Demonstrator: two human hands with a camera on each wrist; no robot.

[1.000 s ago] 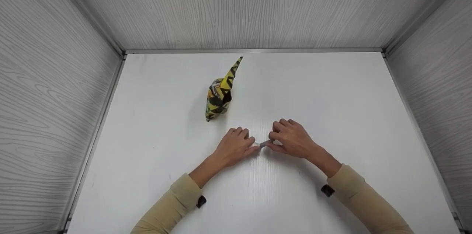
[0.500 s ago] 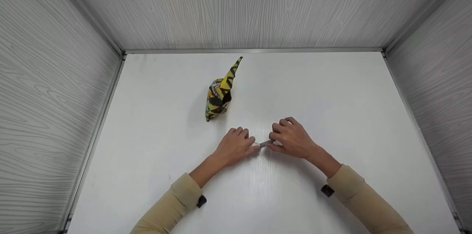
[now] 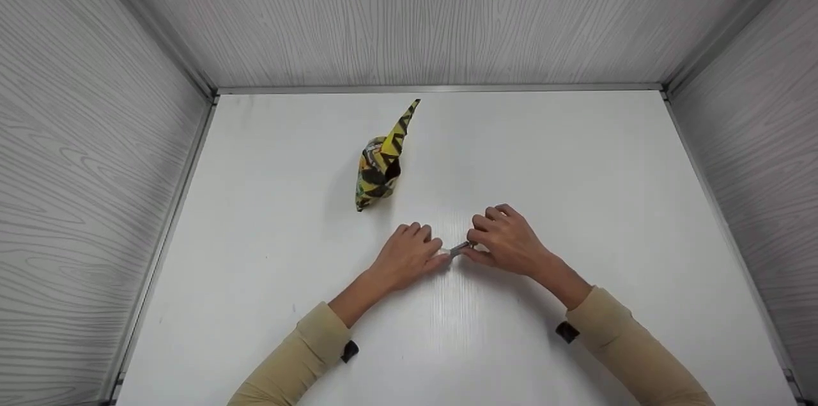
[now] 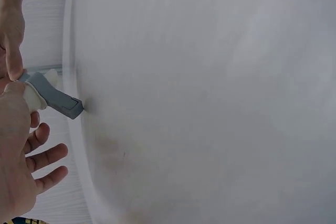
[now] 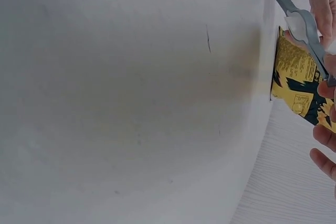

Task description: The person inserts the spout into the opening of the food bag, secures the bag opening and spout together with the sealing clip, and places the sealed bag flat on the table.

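White desk [image 3: 575,169], biggest thing here, w/ grey wood-grain walls [image 3: 409,16] on 3 visible sides. Next in size: 2 arms in tan sleeves [image 3: 632,345], reaching in from the near edge, each w/ a small black device [image 3: 349,351] at the cuff. L hand [image 3: 406,257] pinches 1 end of a small grey piece btwn thumb & index; its other fingers are loosely bent, spread apart & hold nothing. R hand [image 3: 505,241] pinches the opp. end, remaining fingers curled. Yellow-&-black packet [image 3: 377,172] sits beyond the L hand, untouched, narrow top twisted to a point; dark hollow on its R side, can't tell if that's its mouth. Grey piece [image 3: 459,249], poss. a bag clip, is held btwn the 2 hands, in front of the packet & apart from it. Step in hand looks like working that piece w/ both hands; next move prob. calls for a firm pinch at both ends & even force, so it doesn't slip. Smaller: the piece's rounded white part [image 5: 295,24]. Smallest: packet's print [image 5: 301,103], incl. fine lines & a boxed patch, too small/blurred to read; no brand legible. No writing made out on the grey piece.
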